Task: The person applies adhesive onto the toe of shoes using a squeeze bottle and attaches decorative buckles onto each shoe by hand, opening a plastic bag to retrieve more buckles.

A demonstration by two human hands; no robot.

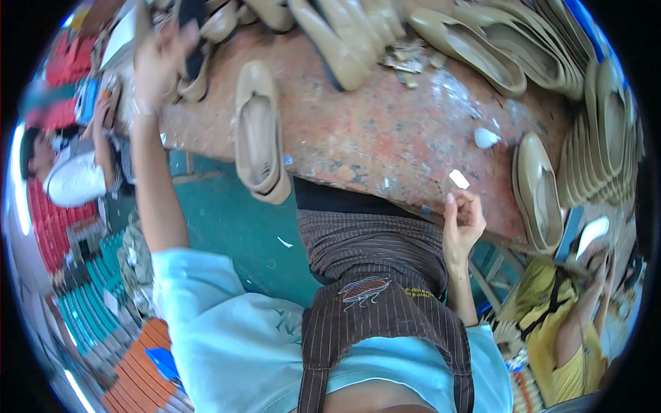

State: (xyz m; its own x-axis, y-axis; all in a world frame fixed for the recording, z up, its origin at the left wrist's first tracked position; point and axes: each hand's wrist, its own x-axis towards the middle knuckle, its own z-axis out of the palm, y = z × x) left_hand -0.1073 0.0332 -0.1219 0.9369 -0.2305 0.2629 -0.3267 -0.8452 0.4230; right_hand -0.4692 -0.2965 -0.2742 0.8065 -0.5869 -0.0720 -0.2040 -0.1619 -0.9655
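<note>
My left hand (164, 58), smeared by motion, reaches far out over the table's left end, beside dark-soled beige shoes (196, 79). What its fingers hold, if anything, I cannot make out. Close to the table's near edge, my right hand (465, 224) has its thumb and fingers pinched, with a small white rectangular piece (458, 179) at the tips. One beige shoe (258, 131) stands alone, its heel at the near edge. A small white bottle (486, 138) lies beyond my right hand, and a pair of beige shoes (537, 193) sits to its right.
The paint-stained table (330, 138) carries rows of beige shoes (475, 48) along its far side and stacked shoes (599, 138) at the right. Scraps (407, 60) lie near the far middle. A person in yellow (564, 330) works at right; another person (79, 168) is at left.
</note>
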